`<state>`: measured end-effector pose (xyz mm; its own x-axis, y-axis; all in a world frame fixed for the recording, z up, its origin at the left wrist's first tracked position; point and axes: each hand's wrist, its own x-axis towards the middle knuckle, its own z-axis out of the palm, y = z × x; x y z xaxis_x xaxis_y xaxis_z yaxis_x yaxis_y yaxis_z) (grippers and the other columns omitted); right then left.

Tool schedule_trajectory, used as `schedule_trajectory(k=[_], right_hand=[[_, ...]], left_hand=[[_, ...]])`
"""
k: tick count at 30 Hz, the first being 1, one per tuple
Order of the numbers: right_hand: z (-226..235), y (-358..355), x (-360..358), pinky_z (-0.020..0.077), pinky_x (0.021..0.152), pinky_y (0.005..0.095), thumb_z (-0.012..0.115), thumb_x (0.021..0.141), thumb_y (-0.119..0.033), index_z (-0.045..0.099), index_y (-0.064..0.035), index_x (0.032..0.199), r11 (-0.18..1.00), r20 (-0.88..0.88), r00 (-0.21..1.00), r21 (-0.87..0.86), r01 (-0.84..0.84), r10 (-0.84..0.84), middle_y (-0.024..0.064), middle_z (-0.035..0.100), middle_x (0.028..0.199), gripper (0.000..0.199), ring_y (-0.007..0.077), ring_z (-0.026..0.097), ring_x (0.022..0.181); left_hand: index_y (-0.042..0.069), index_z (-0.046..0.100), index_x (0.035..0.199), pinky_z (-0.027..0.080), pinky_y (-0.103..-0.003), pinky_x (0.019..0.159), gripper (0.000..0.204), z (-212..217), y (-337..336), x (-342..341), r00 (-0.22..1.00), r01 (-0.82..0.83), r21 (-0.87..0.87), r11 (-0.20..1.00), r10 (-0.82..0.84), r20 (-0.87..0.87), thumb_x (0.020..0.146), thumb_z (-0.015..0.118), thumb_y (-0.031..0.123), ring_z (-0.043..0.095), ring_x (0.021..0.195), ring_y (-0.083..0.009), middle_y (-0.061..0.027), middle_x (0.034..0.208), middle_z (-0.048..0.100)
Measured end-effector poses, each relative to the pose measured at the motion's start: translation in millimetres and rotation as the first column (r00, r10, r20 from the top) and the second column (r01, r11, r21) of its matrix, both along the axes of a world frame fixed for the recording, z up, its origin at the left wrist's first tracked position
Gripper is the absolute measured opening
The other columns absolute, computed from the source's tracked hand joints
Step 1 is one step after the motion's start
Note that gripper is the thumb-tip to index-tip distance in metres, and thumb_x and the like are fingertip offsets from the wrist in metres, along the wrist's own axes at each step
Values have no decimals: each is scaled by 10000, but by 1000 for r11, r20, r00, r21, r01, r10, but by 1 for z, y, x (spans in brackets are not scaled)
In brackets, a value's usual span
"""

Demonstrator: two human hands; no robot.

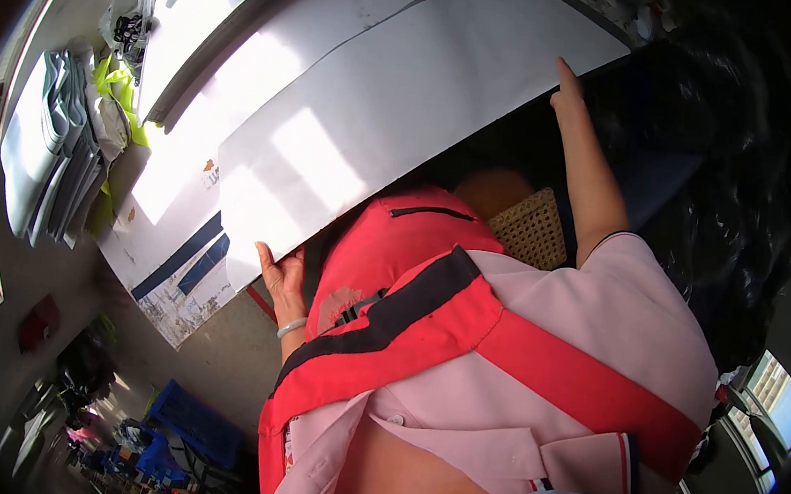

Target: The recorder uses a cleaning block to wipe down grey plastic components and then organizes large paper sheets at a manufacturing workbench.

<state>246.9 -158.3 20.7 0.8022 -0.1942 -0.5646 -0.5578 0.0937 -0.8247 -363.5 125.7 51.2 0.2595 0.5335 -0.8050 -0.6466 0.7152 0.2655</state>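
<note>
A large white sheet (pixel 408 107) lies across the white table, its long near edge running slantwise in front of me. My left hand (pixel 285 284) is closed on the near left corner of this sheet, thumb on top and the other fingers partly hidden at the edge. A pale bangle circles that wrist. Out to the right, my right hand (pixel 569 85) pinches the same edge near the sheet's far right end; its lower fingers are hidden. Two dark blue strips (pixel 190 255) lie on the table left of the sheet.
A long grey bar (pixel 231 35) lies across the table beyond the sheet. At the left sit folded grey-blue sheets (pixel 56 147), yellow-green fabric (pixel 120 86) and a clear plastic bag (pixel 137 8). Shiny black plastic (pixel 721 181) fills the right. A woven chair (pixel 531 229) shows below.
</note>
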Motion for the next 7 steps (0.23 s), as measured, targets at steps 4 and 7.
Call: schedule_trajectory(k=[4,7], right_hand=[[5,-5,-3,458,1074,473,744,914,-321,541,-78,1387,976,-99,995,215,40,-19,113,593,1370,569,314,574,1239],[0,3,3,461,1077,542,707,942,-336,538,-73,1373,892,-114,979,441,-103,169,132,590,1360,532,345,578,1233]], left_hand=[[145,583,1340,398,-575,1110,523,-1,0,-9,1000,-13,-18,1000,13,28,869,784,250,500,1325,-332,-90,1414,570],[173,586,1342,338,-649,1122,506,0,-1,-9,998,-64,-6,998,64,21,879,778,241,472,1351,-328,-105,1416,566]])
